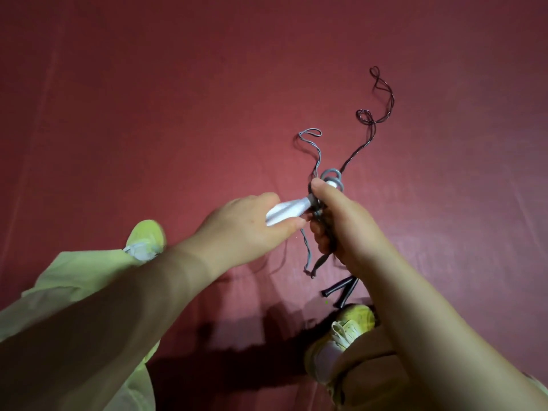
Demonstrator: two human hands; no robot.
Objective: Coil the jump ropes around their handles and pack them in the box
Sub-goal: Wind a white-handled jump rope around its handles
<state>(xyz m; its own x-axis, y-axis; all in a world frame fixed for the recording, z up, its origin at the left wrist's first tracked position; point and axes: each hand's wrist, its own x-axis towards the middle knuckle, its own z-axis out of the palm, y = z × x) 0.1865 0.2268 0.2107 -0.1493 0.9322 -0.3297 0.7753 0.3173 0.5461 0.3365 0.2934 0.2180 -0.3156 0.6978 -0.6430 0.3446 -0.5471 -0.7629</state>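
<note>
Coiling step under way: left hand [252, 223] gripped the white handles [289, 210]; right hand [335, 221], beside them, pinched grey rope [332, 176]. Next, more wraps required.

Dim, warm light falls brightest near centre on the red floor [207, 114]; corners darken toward ten and two o'clock. Hard dark shadows pool at six o'clock; forearms bulge and soften at the lower edges; white handle [286, 210] glares slightly.
</note>
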